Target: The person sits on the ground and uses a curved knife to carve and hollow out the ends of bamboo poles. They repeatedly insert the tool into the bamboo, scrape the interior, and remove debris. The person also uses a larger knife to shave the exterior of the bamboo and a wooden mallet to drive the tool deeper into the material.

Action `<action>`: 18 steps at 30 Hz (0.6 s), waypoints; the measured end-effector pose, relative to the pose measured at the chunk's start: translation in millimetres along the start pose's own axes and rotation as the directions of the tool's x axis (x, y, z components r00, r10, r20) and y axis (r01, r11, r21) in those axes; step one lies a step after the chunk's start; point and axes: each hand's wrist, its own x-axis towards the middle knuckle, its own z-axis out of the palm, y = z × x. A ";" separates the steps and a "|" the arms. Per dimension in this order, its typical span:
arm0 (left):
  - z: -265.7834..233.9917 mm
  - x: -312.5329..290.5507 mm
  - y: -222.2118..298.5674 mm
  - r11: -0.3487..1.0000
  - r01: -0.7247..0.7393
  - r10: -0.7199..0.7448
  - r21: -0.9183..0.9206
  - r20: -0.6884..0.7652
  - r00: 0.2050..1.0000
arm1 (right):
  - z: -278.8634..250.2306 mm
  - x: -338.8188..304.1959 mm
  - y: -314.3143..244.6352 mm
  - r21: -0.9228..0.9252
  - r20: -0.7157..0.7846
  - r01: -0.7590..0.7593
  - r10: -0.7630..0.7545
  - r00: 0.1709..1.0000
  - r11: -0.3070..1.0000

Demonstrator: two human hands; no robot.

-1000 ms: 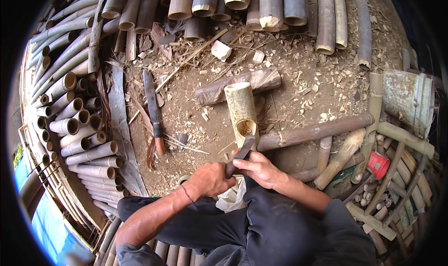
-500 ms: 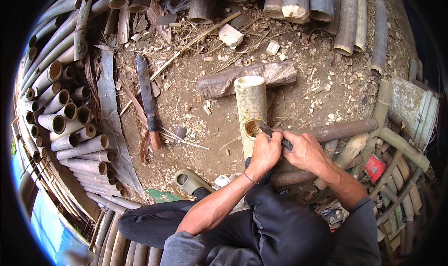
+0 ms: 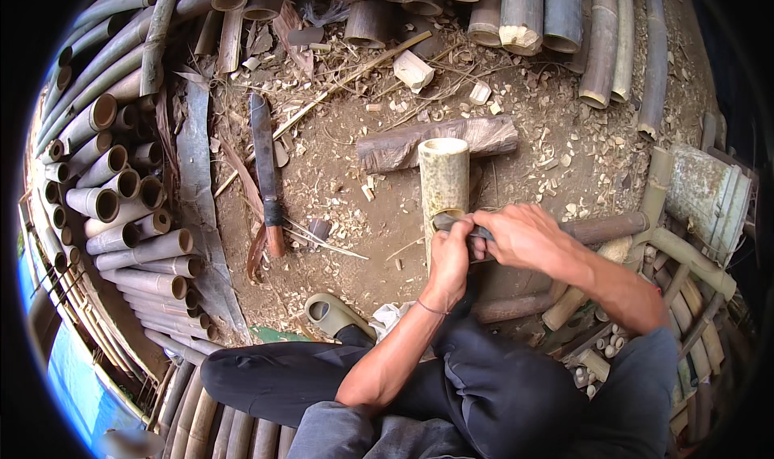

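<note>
A pale, mottled bamboo tube point(image 3: 445, 169) stands up between my knees, its open end leaning on a split log. A hole is cut in its side, and the tip of a short dark knife point(image 3: 482, 232) is at that hole. My right hand point(image 3: 522, 237) is closed round the knife's handle end. Against the tube, my left hand point(image 3: 449, 259) is closed, its thumb and fingers on the knife near the blade. The left palm and the tube's lower end are partly hidden.
Beyond the tube lies the log point(image 3: 379, 150). A machete point(image 3: 264, 157) rests on the chip-strewn ground to the left. Bamboo poles point(image 3: 153, 249) are stacked at left and far side. A bamboo frame point(image 3: 693, 257) and pale bucket point(image 3: 708, 197) stand at right.
The right hand has turned and moved up over the knife, its elbow swinging outward. The knife now lies flatter across the hole. The whole view has shifted slightly.
</note>
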 end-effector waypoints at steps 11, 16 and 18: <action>-21.9 -6.9 -14.4 0.813 0.121 0.069 -0.569 0.301 0.951 | -28.3 18.6 -46.2 -0.386 0.288 0.183 -0.071 0.955 0.904; -12.1 -7.9 6.3 0.658 0.229 0.174 -0.717 0.440 0.881 | -41.9 67.0 -58.8 -0.586 0.428 0.382 -0.127 0.895 0.715; -25.1 11.9 -24.0 0.603 0.356 0.334 -0.714 0.631 0.700 | -20.0 44.0 -29.3 -0.495 0.286 0.333 -0.211 0.935 0.802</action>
